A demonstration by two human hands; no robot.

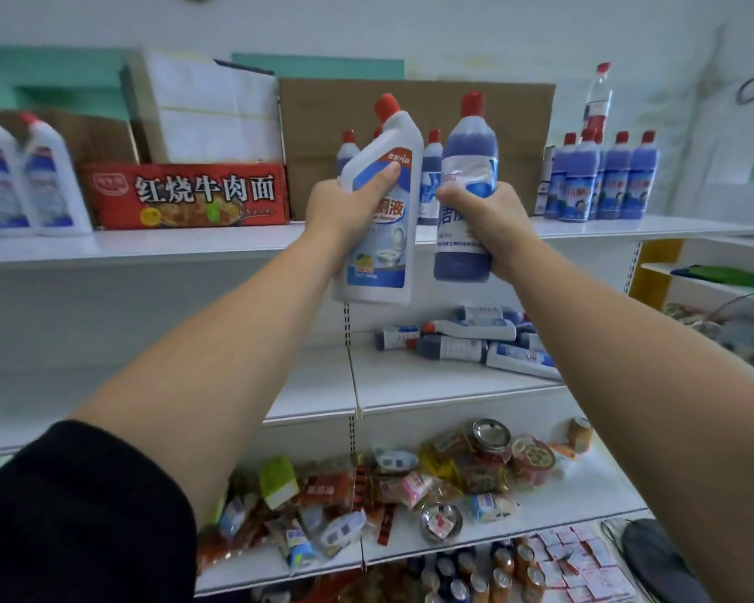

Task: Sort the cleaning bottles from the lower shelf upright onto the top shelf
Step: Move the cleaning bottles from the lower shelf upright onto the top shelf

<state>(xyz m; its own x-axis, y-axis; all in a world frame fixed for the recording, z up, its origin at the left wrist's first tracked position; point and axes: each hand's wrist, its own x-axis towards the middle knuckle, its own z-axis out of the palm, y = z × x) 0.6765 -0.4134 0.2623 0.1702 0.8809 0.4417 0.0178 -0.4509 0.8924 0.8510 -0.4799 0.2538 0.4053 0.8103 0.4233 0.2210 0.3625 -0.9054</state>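
White angled-neck bottle [379, 254]: clasped round the body by left grip [345, 206], thumb across the label, red cap up, leaning slightly right. Blue bottle [469, 137]: clasped round the lower body by right grip [486, 211], near upright, cap up. Both in the air, just beside each other, raised in front of the top shelf [192, 245] edge, not yet set down. Carried cap-up, presumably to land standing with no re-gripping. One per grip, likely to halve the trips.

Behind them on the top shelf: a few standing blue bottles [432, 167] before a cardboard sheet [410, 111]; larger blue group [601, 180] upright at right; white bottles [27, 176] upright at far left, beside a red noodle box [183, 195]. Suggests sorting by kind: white to the left, blue to centre or right.

Lower shelf [410, 380]: mixed pile of bottles [466, 337] on their sides, left to move. Task judged partway.
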